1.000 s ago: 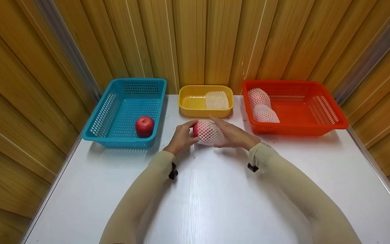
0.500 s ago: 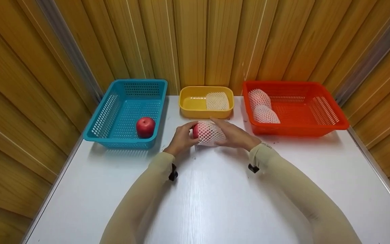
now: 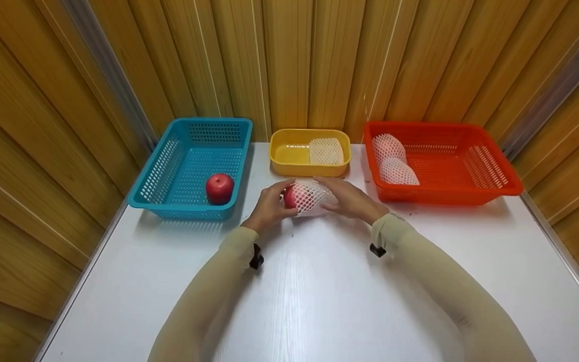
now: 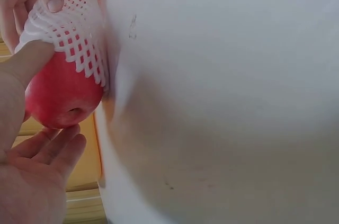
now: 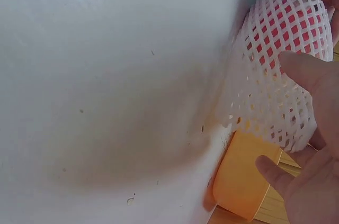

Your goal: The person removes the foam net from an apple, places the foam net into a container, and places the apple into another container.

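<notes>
Midway between my hands, a red apple [image 3: 289,197] sits partly inside a white foam net [image 3: 313,197]. My left hand [image 3: 270,205] holds the apple's bare end; in the left wrist view its thumb lies at the net's edge and its fingers touch the apple's far side. The apple's dimpled end [image 4: 66,97] shows uncovered there. From the right, my right hand [image 3: 354,200] grips the net, thumb on the near side. In the right wrist view, the net's loose end [image 5: 275,113] extends past the apple, and red shows through the mesh.
A blue basket [image 3: 141,193] at left holds another red apple [image 3: 219,188]. The yellow container [image 3: 289,168] behind my hands holds flat foam nets [image 3: 326,151]. In the red basket [image 3: 450,193] at right lie two net-covered fruits [image 3: 398,172]. Wooden panels [image 3: 289,60] stand behind the table.
The head view has shifted slightly. My right thumb has moved up a little on the net. The hands, apple and baskets otherwise stay about where they were.
</notes>
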